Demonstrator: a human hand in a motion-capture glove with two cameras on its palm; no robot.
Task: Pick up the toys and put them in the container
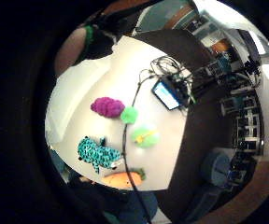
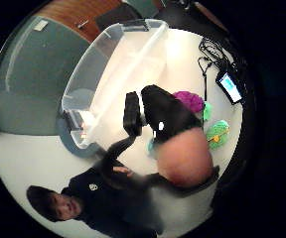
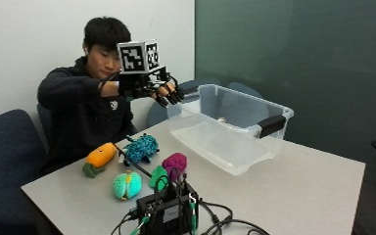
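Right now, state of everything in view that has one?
Clear plastic container: upright, lid off, something small inside.
Gloved right hand: raised beside container, holding nothing.
Orange carrot toy: lying on table.
Teal spotted toy: on table.
Purple knitted toy: on table.
Green round toy: on table.

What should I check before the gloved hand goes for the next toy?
1. Right hand free of any toy: ok, it is raised beside the clear plastic container, fingers relaxed.
2. Container upright, lid off: ok.
3. Toys on the table and reachable: ok, the orange carrot toy, teal spotted toy, purple toy and green ball toys lie apart from the container.
4. Cable lying across the toys: not ok.
5. Container contents: cannot tell.
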